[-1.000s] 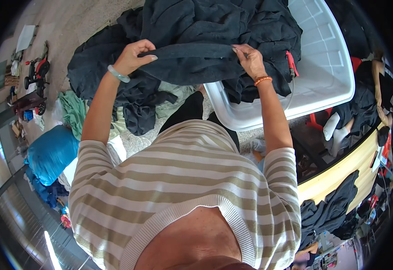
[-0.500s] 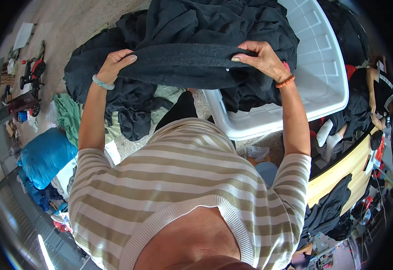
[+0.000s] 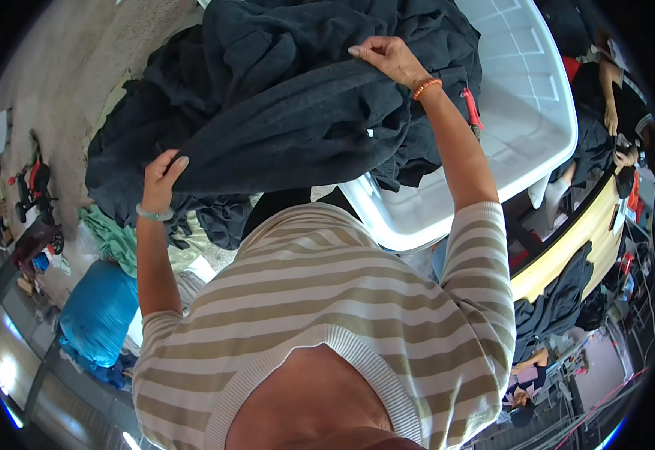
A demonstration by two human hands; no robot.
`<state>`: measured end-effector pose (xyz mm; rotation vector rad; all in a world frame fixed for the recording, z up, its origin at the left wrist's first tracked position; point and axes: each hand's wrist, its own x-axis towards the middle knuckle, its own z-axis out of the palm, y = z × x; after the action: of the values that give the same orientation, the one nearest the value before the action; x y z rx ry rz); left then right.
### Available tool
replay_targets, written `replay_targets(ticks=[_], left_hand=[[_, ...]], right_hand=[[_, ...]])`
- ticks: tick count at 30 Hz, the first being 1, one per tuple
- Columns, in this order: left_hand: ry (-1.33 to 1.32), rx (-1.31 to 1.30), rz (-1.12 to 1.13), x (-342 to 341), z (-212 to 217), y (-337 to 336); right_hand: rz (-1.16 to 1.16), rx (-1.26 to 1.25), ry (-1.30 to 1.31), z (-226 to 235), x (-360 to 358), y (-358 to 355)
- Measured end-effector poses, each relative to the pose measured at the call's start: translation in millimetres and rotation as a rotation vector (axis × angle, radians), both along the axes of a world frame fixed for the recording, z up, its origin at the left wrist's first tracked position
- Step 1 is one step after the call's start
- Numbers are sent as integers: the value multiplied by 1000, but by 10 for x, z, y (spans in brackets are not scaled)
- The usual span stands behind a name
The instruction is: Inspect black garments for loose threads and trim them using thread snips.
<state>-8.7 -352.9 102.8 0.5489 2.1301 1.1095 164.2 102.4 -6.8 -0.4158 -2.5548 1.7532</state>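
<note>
left hand [image 3: 161,174] – right hand [image 3: 387,58] | both gripping dark garment [image 3: 297,127] | over white bin [image 3: 522,142]

garments [image 3: 297,127] heaped left of bin [image 3: 522,127]

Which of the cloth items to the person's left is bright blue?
The rounded blue bundle low on the left. The crumpled cloth just above it is pale green, and the garment gripped by the left hand and right hand is dark.
</note>
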Motion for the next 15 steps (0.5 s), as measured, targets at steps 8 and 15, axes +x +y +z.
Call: replay_targets(ticks=[8,15], left_hand=[[37,-20,-95,-21,19,218],[-26,15,-51,-9,81,214]], right_hand=[[76,579,58,45,-214,-96],[335,270,180,162,-706,-1055]])
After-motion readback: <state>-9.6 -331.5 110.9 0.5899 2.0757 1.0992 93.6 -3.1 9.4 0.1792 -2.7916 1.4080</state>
